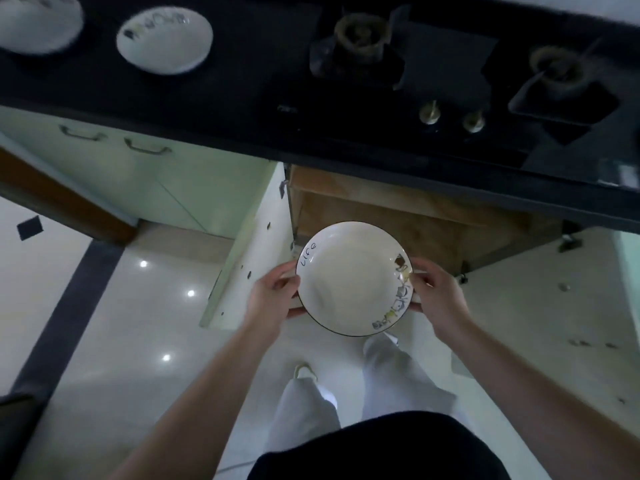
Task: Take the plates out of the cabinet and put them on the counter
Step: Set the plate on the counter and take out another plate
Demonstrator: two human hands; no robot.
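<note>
I hold a white plate (349, 277) with a dark rim and small drawings along its edge, level, in front of the open cabinet (408, 216) under the counter. My left hand (270, 299) grips its left rim and my right hand (438, 294) grips its right rim. Two more white plates lie on the black counter (242, 88) at the top left: one plate (164, 38) fully in view, another plate (34, 22) cut by the frame edge.
A gas hob with two burners (362, 31) and two knobs (429, 114) fills the counter's right part. The open cabinet door (249, 251) hangs to the left of the plate. Pale green cabinet fronts with handles (147, 147) are further left. Glossy tiled floor lies below.
</note>
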